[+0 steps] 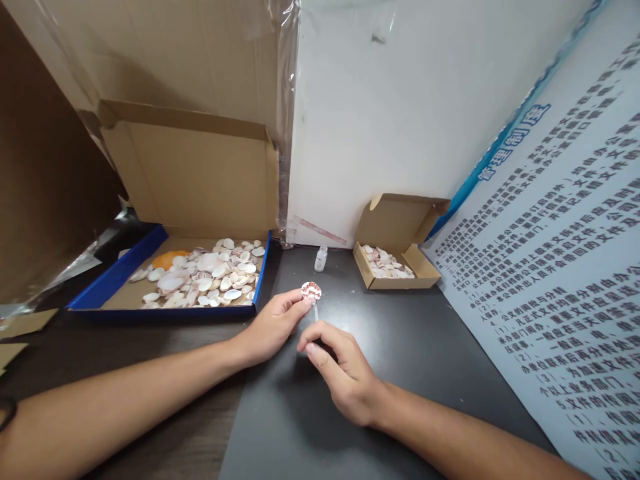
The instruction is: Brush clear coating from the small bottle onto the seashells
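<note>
Between the thumb and fingers of my left hand (275,327) is a seashell (311,292) with red-brown and white markings, held up over the dark tabletop. A thin whitish strip (316,312) runs down from the shell towards my right hand (347,373); I cannot tell what it is or whether it is attached. My right hand is just below and to the right of the shell, its thumb and index finger brought together in a pinch. Whatever lies between those fingertips is too small or hidden to make out. Behind the shell stands a small clear bottle with whitish contents (321,259).
On the left, an open blue-edged cardboard box (165,311) holds many pale shells (205,273) and something orange (170,259). A smaller open box (404,283) with shells is at the back right. A white board rises behind, and a printed poster (550,267) leans at right.
</note>
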The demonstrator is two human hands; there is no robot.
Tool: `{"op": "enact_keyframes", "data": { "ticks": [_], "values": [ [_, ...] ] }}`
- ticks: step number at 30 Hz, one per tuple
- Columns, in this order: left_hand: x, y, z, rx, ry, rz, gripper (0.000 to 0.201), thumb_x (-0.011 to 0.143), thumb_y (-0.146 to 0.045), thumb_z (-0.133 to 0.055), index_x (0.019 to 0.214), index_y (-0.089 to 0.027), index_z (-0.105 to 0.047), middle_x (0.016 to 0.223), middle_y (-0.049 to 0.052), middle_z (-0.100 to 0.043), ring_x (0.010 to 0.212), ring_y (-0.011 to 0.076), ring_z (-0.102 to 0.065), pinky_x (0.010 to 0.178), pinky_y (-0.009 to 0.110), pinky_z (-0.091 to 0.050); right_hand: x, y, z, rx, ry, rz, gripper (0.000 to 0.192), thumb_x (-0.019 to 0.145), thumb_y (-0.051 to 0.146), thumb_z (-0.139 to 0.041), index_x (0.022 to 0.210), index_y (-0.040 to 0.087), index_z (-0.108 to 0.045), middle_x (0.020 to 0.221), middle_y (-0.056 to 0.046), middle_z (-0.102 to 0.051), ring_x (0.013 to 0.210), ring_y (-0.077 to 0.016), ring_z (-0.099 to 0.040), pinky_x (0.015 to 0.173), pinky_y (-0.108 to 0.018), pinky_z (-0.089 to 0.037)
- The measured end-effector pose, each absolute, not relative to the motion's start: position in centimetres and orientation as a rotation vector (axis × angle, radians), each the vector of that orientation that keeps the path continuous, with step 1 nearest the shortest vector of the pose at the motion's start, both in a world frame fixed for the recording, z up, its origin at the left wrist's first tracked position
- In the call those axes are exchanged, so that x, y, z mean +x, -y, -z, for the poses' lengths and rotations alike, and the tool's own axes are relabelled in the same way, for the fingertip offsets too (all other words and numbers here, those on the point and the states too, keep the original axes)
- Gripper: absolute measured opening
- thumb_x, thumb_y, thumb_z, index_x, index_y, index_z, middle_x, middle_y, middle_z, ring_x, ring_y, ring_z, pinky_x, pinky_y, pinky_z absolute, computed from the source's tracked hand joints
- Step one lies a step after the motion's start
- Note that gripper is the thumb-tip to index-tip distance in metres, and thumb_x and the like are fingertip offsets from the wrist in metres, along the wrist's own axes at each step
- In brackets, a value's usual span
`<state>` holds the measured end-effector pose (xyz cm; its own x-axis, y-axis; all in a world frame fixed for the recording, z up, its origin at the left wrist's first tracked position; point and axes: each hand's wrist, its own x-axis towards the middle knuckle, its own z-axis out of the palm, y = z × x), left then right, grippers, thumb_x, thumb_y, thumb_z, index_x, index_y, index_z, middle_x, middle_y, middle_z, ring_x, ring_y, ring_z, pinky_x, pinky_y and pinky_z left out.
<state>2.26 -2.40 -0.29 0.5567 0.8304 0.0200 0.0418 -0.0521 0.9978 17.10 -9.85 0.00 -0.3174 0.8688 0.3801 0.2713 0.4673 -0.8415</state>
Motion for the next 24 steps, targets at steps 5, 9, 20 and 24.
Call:
{"op": "enact_keyframes", "data": {
  "ticks": [5,9,20,24],
  "values": [
    [2.27,2.48,-0.04,1.543,-0.803,-0.783,0.03,0.089,-0.044,-0.048,0.074,-0.019,-0.049,0.056,-0.006,-0.034,0.058,0.0119,-0.033,0.051,0.023,-0.027,16.91,10.31,-0.06,-0.901,1.85,-0.845,0.016,0.093,0.022,-0.043,0.086,0.019,-0.056,0.074,0.0,-0.054,0.066,-0.0123,-0.049,0.065,-0.024,-0.04],
    [2.26,2.36,0.06,1.554,-0.777,-0.763,0.03,0.089,-0.045,-0.048,0.075,-0.018,-0.048,0.061,-0.005,-0.036,0.059,0.0114,-0.033,0.051,0.022,-0.029,17.03,10.22,-0.23,-0.934,1.788,-0.807,0.017,0.094,0.023,-0.042,0.085,0.019,-0.056,0.074,0.0,-0.054,0.067,-0.0126,-0.049,0.065,-0.024,-0.04],
    [2.28,2.48,0.13,1.566,-0.73,-0.772,0.029,0.089,-0.042,-0.048,0.075,-0.017,-0.051,0.071,-0.001,-0.046,0.069,0.0135,-0.041,0.061,0.022,-0.039,17.31,9.84,0.0,-0.993,1.693,-0.82,0.014,0.092,0.022,-0.042,0.085,0.02,-0.054,0.076,0.0,-0.054,0.069,-0.0132,-0.049,0.066,-0.025,-0.04],
    [2.28,2.52,0.1,1.579,-0.771,-0.766,0.028,0.089,-0.042,-0.047,0.076,-0.018,-0.05,0.067,-0.002,-0.041,0.066,0.013,-0.038,0.055,0.021,-0.036,17.2,10.12,-0.03,-0.895,1.808,-0.864,0.013,0.087,0.017,-0.042,0.084,0.02,-0.054,0.072,0.001,-0.051,0.065,-0.0126,-0.046,0.062,-0.024,-0.039]
  ]
}}
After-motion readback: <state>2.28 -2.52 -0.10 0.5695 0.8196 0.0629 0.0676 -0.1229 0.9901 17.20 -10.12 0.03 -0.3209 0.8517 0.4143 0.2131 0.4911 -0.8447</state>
